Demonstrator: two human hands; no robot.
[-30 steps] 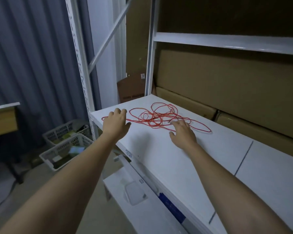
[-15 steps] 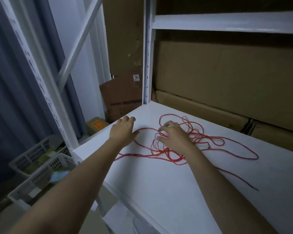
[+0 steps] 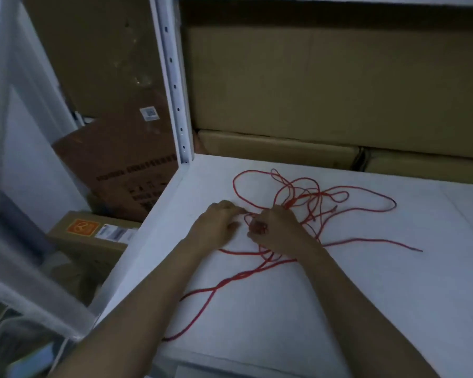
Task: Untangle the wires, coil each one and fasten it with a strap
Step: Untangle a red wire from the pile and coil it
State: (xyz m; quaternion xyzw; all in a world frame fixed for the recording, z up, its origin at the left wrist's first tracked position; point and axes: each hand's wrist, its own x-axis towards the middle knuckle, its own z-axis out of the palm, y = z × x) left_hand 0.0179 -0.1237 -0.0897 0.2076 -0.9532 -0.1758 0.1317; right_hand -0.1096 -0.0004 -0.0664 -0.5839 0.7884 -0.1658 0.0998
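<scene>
The task looks barely begun: the red wires (image 3: 306,203) lie tangled on the white shelf (image 3: 339,296), nothing coiled, and no strap is in sight. Close together at the tangle's near edge, the left hand (image 3: 216,227) rests on a strand while the right hand (image 3: 276,227) pinches a small bunch. Farther back, the cardboard box (image 3: 126,159) carries print too blurred to read.

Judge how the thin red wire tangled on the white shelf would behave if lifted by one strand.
The thin red wire is probably floppy: it lies in loose curves flat on the white shelf. Crossing loops would likely drag along together. It looks light, so the right hand should lift it easily.
</scene>
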